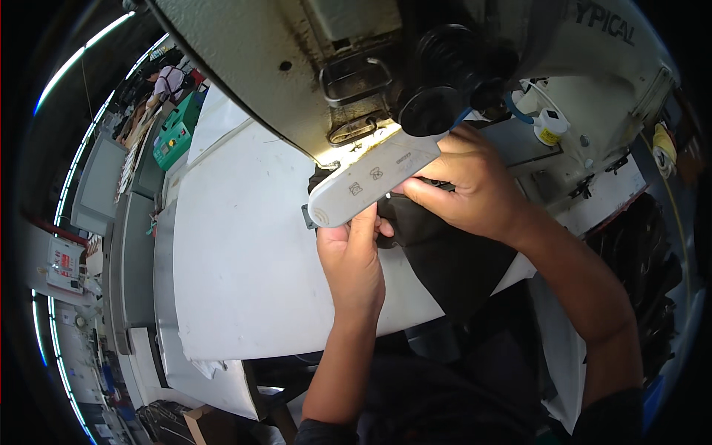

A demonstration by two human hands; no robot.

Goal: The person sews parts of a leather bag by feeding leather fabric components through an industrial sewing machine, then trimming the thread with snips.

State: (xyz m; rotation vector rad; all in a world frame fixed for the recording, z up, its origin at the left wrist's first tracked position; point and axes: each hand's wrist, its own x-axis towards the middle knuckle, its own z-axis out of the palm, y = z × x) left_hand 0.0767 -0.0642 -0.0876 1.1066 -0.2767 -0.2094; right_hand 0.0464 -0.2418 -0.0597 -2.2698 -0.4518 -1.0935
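A piece of dark fabric [456,256] lies under the head of a sewing machine [252,52] and hangs over the table's front edge. My left hand [352,259] is closed on the fabric's left part, thumb up, its fingertips partly behind a grey rounded bar [378,178] on the machine. On the far right side of the fabric, my right hand [478,185] pinches it between thumb and curled fingers. A tiny white bit shows by the right thumb; I cannot make out what it is. The bar hides the needle area, where a lamp glows.
The white tabletop [252,259] spreads to the left. Black round tension dials [430,111] jut out above my right hand. A green machine [178,130] stands at the far left, with a person [169,80] beyond it. Dark pieces [645,274] hang at the right.
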